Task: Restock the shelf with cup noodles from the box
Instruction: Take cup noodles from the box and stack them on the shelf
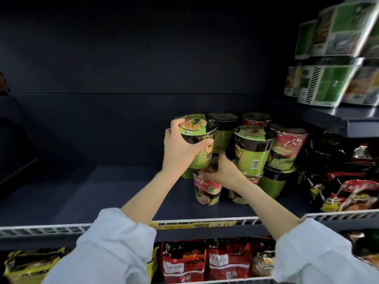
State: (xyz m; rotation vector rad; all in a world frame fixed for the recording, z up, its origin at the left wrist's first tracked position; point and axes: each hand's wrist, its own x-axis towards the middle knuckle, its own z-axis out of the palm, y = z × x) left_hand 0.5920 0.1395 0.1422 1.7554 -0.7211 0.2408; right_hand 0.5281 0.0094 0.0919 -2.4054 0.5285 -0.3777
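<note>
From the head camera, my left hand [180, 148] is wrapped round a green paper noodle cup with a printed foil lid [198, 140], fingers over its far rim and thumb across its near side, holding it over a red-and-green noodle cup [207, 189] that stands on the dark blue shelf board [102, 193]. I cannot tell whether the green cup is already seated on the lower one or just above it. My right hand [223, 169] sits below and to the right of the left, fingers curled in at the top of the red-and-green cup — steadying it, I judge — though the exact grip is hidden.

To the right of both hands a cluster of stacked green and red cups [264, 152] is already in place, two high, so part of the restocking looks done. To the left of my hands the board lies bare right across — most of the space, I reckon, is left to fill. The box is not in view, so I cannot say how many cups remain.
</note>
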